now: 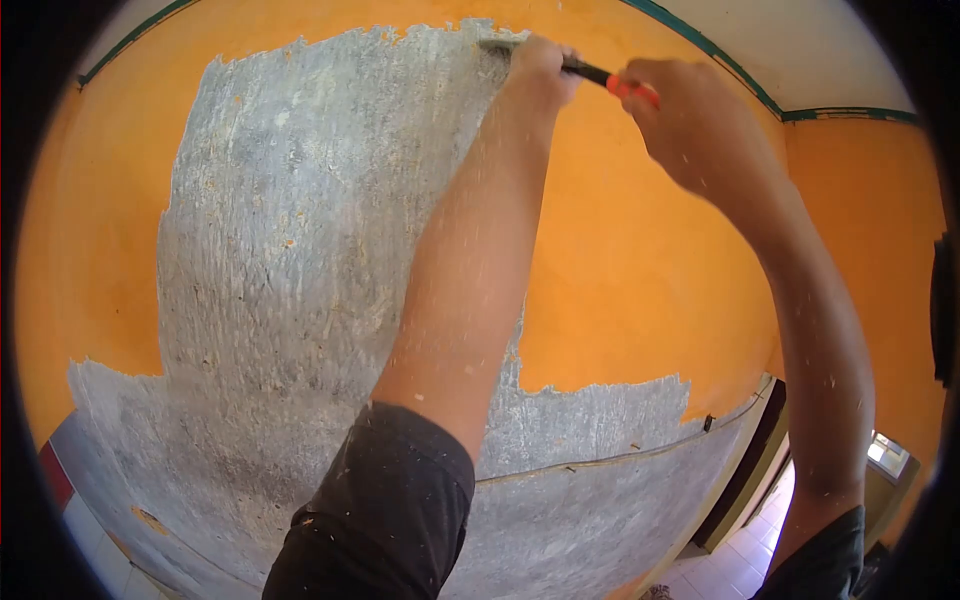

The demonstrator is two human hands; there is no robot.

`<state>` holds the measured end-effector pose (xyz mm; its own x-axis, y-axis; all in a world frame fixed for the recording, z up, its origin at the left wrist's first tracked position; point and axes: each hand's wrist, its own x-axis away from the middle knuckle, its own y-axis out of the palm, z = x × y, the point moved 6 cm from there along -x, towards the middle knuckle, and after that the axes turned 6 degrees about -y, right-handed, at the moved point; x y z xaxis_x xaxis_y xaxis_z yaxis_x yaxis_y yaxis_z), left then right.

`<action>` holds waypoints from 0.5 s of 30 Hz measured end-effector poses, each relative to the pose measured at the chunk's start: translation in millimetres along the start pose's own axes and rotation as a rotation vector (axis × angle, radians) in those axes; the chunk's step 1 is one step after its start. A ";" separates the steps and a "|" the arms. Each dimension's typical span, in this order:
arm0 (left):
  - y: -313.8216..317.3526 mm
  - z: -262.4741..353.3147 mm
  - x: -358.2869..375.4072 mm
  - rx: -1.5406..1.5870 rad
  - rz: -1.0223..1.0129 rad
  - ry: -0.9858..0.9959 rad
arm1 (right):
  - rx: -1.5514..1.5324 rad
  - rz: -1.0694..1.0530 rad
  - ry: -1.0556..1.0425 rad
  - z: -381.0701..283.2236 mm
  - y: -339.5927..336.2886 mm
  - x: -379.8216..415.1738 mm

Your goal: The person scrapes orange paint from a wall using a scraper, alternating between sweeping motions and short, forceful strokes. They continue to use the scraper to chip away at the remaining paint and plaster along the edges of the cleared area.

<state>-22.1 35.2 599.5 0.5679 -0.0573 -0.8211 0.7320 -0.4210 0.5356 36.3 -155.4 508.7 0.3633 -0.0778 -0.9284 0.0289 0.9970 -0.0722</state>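
Head view: left grip (545,70) clasps the scraper (592,73) near its blade (495,44), right grip (690,110) its handle (622,88). Too steep a push could gouge the wall (290,200).

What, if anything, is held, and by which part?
A scraper-like tool: left hand grips it near the blade, right hand at the red handle end.

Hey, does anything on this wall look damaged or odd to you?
Yes. The orange paint is missing across a large area, exposing rough gray wall with jagged edges. The left hand and right hand hold a scraper-like tool near its top edge. Pale flecks also speckle the dark left sleeve.
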 end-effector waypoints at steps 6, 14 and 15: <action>-0.1 -25.6 -40.1 0.731 -0.144 -0.952 | -0.054 -0.003 0.089 -4.0 9.9 -9.0; -28.6 -34.4 4.6 0.543 -0.256 -0.946 | -0.044 -0.032 0.020 -14.6 16.3 41.1; -45.9 -29.4 28.3 0.557 -0.263 -0.953 | -0.069 -0.082 0.057 -22.9 14.4 65.1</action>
<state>-28.6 79.5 557.4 -0.2706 -0.4729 -0.8385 0.3813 -0.8524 0.3577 39.1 -146.1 438.8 0.3093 -0.1607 -0.9373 -0.0085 0.9851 -0.1717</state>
